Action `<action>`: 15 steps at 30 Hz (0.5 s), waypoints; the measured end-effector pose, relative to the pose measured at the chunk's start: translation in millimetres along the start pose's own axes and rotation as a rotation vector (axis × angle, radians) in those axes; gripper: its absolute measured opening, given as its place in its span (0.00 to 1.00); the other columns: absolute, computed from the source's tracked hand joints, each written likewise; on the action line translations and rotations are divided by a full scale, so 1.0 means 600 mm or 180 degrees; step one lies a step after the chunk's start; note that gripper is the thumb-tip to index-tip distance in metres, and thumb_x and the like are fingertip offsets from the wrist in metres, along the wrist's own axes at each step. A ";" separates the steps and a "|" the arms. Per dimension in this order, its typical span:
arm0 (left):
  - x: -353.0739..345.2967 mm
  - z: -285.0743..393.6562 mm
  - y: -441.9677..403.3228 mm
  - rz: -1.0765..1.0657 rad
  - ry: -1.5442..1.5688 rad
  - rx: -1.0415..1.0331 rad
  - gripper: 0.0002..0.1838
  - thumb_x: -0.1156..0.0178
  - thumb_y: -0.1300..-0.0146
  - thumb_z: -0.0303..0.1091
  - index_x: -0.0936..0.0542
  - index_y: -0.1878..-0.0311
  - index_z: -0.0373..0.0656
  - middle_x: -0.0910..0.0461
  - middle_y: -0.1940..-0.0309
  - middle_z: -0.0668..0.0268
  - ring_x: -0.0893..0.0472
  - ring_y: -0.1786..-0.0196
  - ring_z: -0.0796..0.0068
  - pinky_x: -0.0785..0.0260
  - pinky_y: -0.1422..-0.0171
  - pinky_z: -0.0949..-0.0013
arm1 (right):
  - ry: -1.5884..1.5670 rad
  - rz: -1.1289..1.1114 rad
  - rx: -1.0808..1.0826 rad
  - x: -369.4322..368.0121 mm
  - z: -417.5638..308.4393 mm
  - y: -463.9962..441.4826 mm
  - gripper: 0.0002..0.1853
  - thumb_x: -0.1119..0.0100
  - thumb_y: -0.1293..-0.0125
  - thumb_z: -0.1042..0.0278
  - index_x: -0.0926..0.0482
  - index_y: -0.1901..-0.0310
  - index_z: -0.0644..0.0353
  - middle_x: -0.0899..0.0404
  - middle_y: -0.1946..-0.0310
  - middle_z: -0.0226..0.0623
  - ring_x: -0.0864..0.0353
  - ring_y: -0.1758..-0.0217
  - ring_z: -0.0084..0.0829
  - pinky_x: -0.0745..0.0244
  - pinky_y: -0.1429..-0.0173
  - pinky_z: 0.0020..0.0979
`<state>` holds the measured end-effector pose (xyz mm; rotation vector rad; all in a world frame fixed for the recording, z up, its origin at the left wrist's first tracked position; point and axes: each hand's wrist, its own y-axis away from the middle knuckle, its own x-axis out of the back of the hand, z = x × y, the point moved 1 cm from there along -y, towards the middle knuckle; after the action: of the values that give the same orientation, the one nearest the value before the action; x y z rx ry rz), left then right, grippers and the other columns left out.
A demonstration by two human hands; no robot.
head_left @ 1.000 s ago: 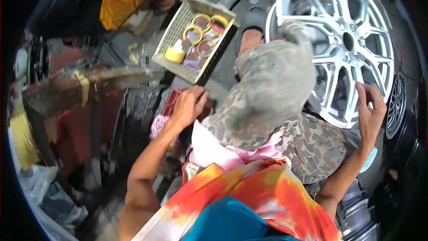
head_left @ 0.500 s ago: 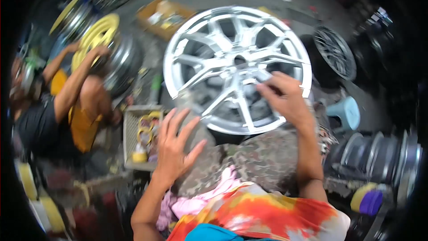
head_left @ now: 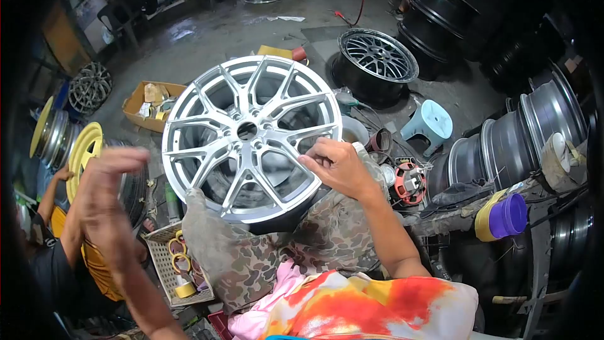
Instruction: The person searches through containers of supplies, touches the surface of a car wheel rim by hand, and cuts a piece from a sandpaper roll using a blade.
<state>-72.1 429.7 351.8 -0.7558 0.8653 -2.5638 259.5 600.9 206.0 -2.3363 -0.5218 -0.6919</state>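
Note:
A silver multi-spoke car wheel rim (head_left: 248,160) lies face up in front of my knees, which are in camouflage trousers. My right hand (head_left: 340,167) is at the rim's right edge, over the end of a spoke. Its fingers are curled in against the thumb, and whatever they may hold is hidden. My left hand (head_left: 110,198) is raised off to the left, away from the rim. Motion blurs it, but its fingers look stretched out with nothing in them.
A plastic crate (head_left: 167,258) with rolls of yellow tape stands by my left knee. Beyond it a co-worker holds a yellow wheel (head_left: 82,151). Around me are a cardboard box (head_left: 143,113), a black wheel (head_left: 377,56), a light-blue stool (head_left: 431,123) and a purple cup (head_left: 509,215).
My left hand has swung left, away from the silver rim. My right hand stays near the rim's right edge, its fingers still curled. The view has shifted, showing more of the floor behind.

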 end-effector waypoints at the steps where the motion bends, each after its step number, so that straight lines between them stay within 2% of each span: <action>1: 0.026 0.010 -0.020 -0.0029 0.0235 -0.0408 0.29 0.53 0.18 0.56 0.16 0.48 0.37 0.15 0.46 0.50 0.15 0.43 0.54 0.28 0.31 0.54 | -0.0004 0.0010 0.0014 0.003 -0.003 0.000 0.13 0.27 0.31 0.67 0.17 0.68 0.66 0.21 0.73 0.39 0.22 0.74 0.37 0.28 0.67 0.37; 4: 0.082 0.069 -0.062 -0.0090 0.0156 -0.1085 0.29 0.53 0.18 0.56 0.16 0.48 0.37 0.15 0.47 0.49 0.15 0.43 0.53 0.28 0.31 0.53 | -0.0042 0.0149 0.0019 0.016 -0.006 0.007 0.12 0.26 0.31 0.67 0.16 0.67 0.66 0.21 0.73 0.39 0.22 0.75 0.33 0.28 0.68 0.35; 6: 0.106 0.109 -0.082 -0.0085 -0.0081 -0.1338 0.29 0.53 0.18 0.56 0.16 0.49 0.37 0.15 0.47 0.49 0.16 0.43 0.53 0.28 0.30 0.53 | -0.0086 0.0349 0.0118 0.021 0.000 0.011 0.09 0.26 0.31 0.70 0.14 0.64 0.67 0.23 0.74 0.33 0.30 0.76 0.23 0.33 0.69 0.29; 9: 0.118 0.137 -0.090 -0.0093 -0.0437 -0.1372 0.30 0.54 0.18 0.56 0.16 0.49 0.37 0.15 0.47 0.49 0.16 0.43 0.52 0.28 0.30 0.52 | -0.0015 0.0357 0.0067 0.029 -0.002 0.021 0.09 0.26 0.30 0.71 0.15 0.65 0.67 0.23 0.73 0.34 0.30 0.76 0.23 0.34 0.69 0.29; 10: 0.118 0.139 -0.091 -0.0110 -0.0538 -0.1330 0.30 0.54 0.18 0.56 0.16 0.49 0.37 0.15 0.47 0.48 0.16 0.42 0.52 0.28 0.30 0.52 | 0.0066 0.0341 0.0103 0.033 -0.006 0.026 0.09 0.26 0.31 0.71 0.15 0.65 0.68 0.23 0.74 0.34 0.30 0.76 0.25 0.35 0.70 0.30; 11: 0.116 0.139 -0.094 -0.0130 -0.0632 -0.1276 0.30 0.54 0.18 0.56 0.16 0.49 0.37 0.15 0.47 0.48 0.16 0.42 0.52 0.28 0.30 0.51 | 0.0095 0.0406 0.0156 0.031 -0.006 0.031 0.12 0.26 0.31 0.67 0.16 0.67 0.65 0.22 0.75 0.38 0.25 0.78 0.32 0.32 0.70 0.34; 15: 0.101 0.135 -0.090 -0.0239 -0.1062 -0.1152 0.30 0.54 0.18 0.56 0.16 0.49 0.37 0.15 0.48 0.47 0.16 0.42 0.51 0.28 0.30 0.50 | 0.0092 0.0492 0.0073 0.017 -0.014 0.058 0.11 0.27 0.30 0.66 0.16 0.66 0.63 0.22 0.73 0.38 0.23 0.77 0.36 0.30 0.70 0.36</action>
<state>-81.1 405.8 463.5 -1.2981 1.2161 -2.2676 282.8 572.6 201.6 -2.3129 -0.3303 -0.6424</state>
